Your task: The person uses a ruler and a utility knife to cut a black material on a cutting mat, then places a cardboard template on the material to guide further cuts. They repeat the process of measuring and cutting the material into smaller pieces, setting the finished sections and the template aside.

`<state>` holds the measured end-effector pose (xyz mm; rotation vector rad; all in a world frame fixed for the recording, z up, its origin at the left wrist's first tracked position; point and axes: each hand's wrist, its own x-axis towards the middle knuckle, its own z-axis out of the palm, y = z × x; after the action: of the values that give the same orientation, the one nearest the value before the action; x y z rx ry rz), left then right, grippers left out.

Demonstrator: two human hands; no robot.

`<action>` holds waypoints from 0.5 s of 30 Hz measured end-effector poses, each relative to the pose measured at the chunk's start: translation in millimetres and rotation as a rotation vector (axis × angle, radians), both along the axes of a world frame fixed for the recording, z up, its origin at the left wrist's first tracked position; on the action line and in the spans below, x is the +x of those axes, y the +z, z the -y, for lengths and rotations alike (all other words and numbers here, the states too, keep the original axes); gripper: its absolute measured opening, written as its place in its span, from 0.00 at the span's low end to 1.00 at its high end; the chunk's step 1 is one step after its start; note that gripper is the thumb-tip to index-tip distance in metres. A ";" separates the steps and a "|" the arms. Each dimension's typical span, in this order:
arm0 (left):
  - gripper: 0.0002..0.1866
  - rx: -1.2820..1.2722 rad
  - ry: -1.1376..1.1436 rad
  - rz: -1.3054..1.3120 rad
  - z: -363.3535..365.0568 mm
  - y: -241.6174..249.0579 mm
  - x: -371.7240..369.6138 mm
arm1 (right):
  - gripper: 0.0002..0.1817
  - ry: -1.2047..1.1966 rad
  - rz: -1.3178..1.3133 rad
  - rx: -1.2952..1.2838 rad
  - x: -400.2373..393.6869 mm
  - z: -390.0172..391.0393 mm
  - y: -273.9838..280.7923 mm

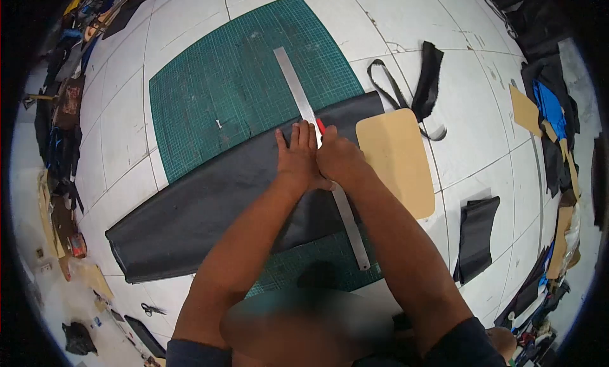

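A folded piece of black fabric or leather [209,189] lies slantwise across a green cutting mat [222,100]. Over both runs a long steel ruler [292,81]. My left hand [297,157] presses flat on the ruler and the black material, fingers stretched out and thumb near the ruler's edge. Right beside it, my right hand [341,154] is closed around a red utility knife [320,126] along the ruler's right side. Only a short red part of the knife shows; its blade is hidden. A tan card template [399,157] rests to the right of my right hand.
Black strips [428,81] lie on the white tiled floor [469,126] at the upper right. A folded black piece [477,237] lies lower right. Scissors [152,310] sit at lower left. Scraps and tools line both sides, including a tan card piece [525,110] and blue material [549,107].
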<state>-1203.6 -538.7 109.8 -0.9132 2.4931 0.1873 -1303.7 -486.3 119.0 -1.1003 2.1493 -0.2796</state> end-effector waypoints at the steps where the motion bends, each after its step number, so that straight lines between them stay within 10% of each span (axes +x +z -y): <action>1: 0.79 0.016 0.000 0.007 1.8 -2.0 -1.0 | 0.15 0.026 -0.003 0.027 -3.4 -2.6 2.7; 15: 0.81 0.111 0.034 -0.008 4.1 16.8 -1.5 | 0.15 0.011 0.129 0.232 41.0 -260.6 56.7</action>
<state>-1205.1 -542.8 126.7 -0.9114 2.4485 0.3376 -1262.7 -225.6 175.6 -0.9354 2.0029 -0.0903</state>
